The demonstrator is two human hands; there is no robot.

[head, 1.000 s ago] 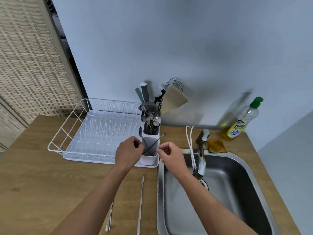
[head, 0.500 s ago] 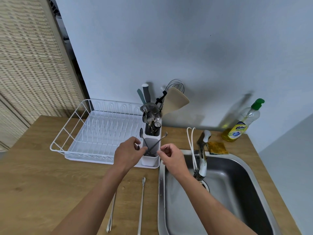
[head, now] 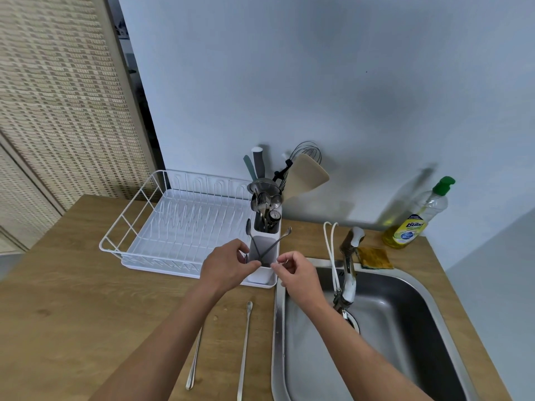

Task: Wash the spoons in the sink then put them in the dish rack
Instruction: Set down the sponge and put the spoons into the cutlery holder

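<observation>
Hands lowering two spoons into the rack's cutlery holder

Both hands meet just in front of the white plastic cutlery holder (head: 262,264) at the near right corner of the white wire dish rack (head: 173,227). The left hand (head: 228,264) pinches the handle end of a slim metal spoon (head: 251,235) whose bowl points up and to the left. The right hand (head: 295,270) pinches the handle of a second long metal spoon (head: 279,240) that leans up and to the right. The two spoons cross in an X over the holder's front compartment (whether their lower ends touch its floor cannot be seen).

The back compartment is crowded with forks, spoons, a whisk and a pale wooden spatula (head: 307,176).

Two more long-handled metal spoons lie on the wooden countertop (head: 72,299) nearer the viewer: one (head: 245,348) just left of the stainless steel sink (head: 405,328), the other (head: 195,360) partly hidden under the left forearm.

A chrome tap (head: 348,270) stands at the sink's back edge, with a yellow-brown sponge (head: 375,257) beside it and a clear bottle of yellow dish soap with a green cap (head: 417,221) near the wall.
</observation>
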